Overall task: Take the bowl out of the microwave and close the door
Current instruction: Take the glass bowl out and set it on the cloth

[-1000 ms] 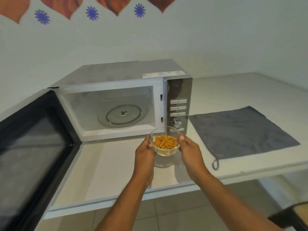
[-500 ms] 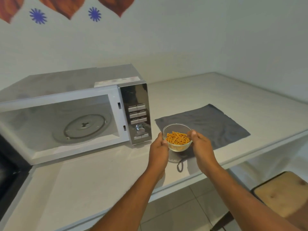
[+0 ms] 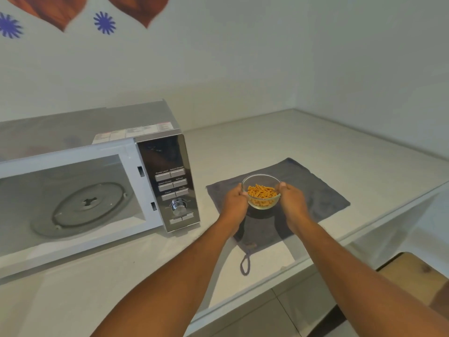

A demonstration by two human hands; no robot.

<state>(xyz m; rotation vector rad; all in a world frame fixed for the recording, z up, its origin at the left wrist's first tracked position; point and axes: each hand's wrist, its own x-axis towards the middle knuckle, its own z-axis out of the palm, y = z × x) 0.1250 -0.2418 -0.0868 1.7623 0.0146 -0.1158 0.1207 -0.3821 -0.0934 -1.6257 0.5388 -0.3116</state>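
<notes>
So the glass bowl (image 3: pixel 262 192) of orange snacks has moved clear of the microwave (image 3: pixel 97 181); it's now over the grey cloth (image 3: pixel 315 190) at the microwave's 3 o'clock, left hand (image 3: pixel 234 199) and right hand (image 3: pixel 291 198) clasping its sides. The door's still unshut, I reckon.

Microwave (image 3: pixel 97 186) flanks the cloth (image 3: pixel 323 190); rightward counter (image 3: pixel 340 147) seemingly open.

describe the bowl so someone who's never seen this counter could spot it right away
Start at the microwave on the left of the white counter, its cavity open. Just right of it lies a grey cloth, and the bowl sits over it, held between the left hand and right hand. It is the only clear glass dish, small and round, filled with orange snack pieces.
</notes>
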